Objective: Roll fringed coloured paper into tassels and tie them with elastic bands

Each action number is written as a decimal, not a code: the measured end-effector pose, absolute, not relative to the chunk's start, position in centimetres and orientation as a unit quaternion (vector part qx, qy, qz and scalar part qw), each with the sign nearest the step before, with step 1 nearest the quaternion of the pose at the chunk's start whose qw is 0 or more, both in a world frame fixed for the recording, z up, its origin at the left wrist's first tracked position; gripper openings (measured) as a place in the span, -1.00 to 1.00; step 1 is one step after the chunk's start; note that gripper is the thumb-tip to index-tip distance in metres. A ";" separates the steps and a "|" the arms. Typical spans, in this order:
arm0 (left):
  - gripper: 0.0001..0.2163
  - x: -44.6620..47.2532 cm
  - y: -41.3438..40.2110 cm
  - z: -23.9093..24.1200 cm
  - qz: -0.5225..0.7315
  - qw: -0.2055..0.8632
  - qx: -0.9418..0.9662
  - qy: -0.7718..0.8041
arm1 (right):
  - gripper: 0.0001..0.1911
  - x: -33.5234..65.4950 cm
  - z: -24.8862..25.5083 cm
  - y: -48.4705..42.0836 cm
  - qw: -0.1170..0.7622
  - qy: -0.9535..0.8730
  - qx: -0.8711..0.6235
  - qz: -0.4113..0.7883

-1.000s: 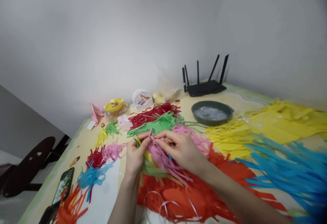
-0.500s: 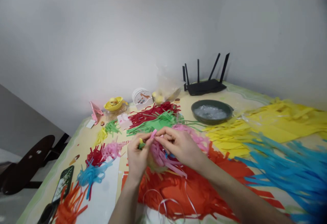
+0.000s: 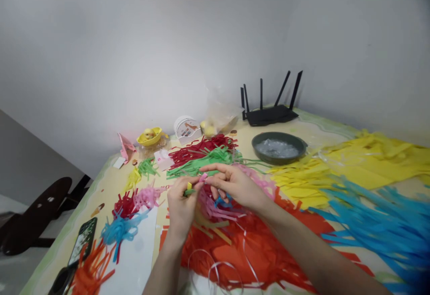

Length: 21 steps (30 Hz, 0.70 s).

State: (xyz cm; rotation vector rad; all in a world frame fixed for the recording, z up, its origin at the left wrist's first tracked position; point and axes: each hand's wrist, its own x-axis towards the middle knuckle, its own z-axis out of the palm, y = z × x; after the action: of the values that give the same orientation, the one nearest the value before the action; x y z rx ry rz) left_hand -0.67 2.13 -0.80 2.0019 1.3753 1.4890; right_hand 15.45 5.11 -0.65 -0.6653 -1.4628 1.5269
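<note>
**A:** Entry one, the hands. What are they gripping?

**B:** The left hand [image 3: 181, 205] is closing around the neck of a bundle of paper strips [image 3: 215, 209], with pink, green, yellow and blue strips mixed together. The right hand [image 3: 231, 185] is pinching a pink strip [image 3: 202, 177] at the top of that bundle between thumb and forefinger. Its other fingers are curling loosely over the strips.

**A:** Where is the bundle sitting?

**B:** It is hanging between the two hands, just above the orange fringed sheet [image 3: 265, 250]. Its loose ends are trailing down onto that sheet.

**A:** Entry two, the paper stock?

**B:** A yellow fringed sheet [image 3: 352, 165] is lying to the right, and a blue fringed sheet [image 3: 379, 227] is lying nearer the camera. Green strips [image 3: 201, 164] and red strips [image 3: 198, 149] are piling up just beyond the hands.

**A:** Finished pieces?

**B:** Small tassels are lying on the left of the table [image 3: 107, 187]: a pink tassel [image 3: 146, 196], a red tassel [image 3: 124, 205], a blue tassel [image 3: 119, 232] and an orange tassel [image 3: 89, 272].

**A:** Sundries?

**B:** A phone [image 3: 82, 243] is lying beside the orange tassel. Loops of white ribbon [image 3: 215, 270] are curling at the near edge. A dark green bowl [image 3: 278, 147] is sitting beyond the yellow sheet, and a black router [image 3: 268, 115] is standing against the wall behind it.
</note>
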 end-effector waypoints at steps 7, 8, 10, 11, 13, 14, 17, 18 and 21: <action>-0.88 -0.7 1.7 -0.9 0.483 0.062 0.743 0.459 | -0.56 15.7 -0.4 5.4 0.444 -0.565 -0.273 0.640; -0.87 -0.6 1.7 -1.0 0.479 0.058 0.752 0.450 | -0.59 15.8 -0.3 5.4 0.439 -0.582 -0.279 0.625; -0.86 -0.5 1.7 -1.1 0.472 0.066 0.762 0.439 | -0.68 16.1 -0.3 5.4 0.436 -0.632 -0.298 0.567; -0.87 -0.4 1.7 -1.2 0.470 0.078 0.762 0.439 | -0.72 16.2 -0.3 5.3 0.439 -0.657 -0.312 0.527; -0.88 -0.2 1.8 -1.4 0.470 0.113 0.754 0.444 | -0.78 16.1 -0.3 5.1 0.456 -0.694 -0.343 0.440; -0.88 0.0 1.9 -1.4 0.473 0.130 0.747 0.449 | -0.81 15.9 -0.4 5.0 0.471 -0.704 -0.356 0.396; -0.90 0.1 2.0 -1.5 0.478 0.171 0.727 0.462 | -0.85 15.5 -0.6 4.6 0.544 -0.692 -0.369 0.298; -0.90 0.1 2.1 -1.5 0.472 0.187 0.723 0.469 | -0.86 15.5 -0.6 4.5 0.576 -0.669 -0.371 0.287; -0.91 0.1 2.4 -1.4 0.427 0.266 0.710 0.493 | -0.86 16.4 -0.4 4.6 0.662 -0.558 -0.355 0.352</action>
State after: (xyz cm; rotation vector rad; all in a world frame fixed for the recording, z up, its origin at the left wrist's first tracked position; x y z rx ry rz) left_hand 0.08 2.39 -1.43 1.9174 1.3304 1.1518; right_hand 16.41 4.63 -0.45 -0.8026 -1.2620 0.7957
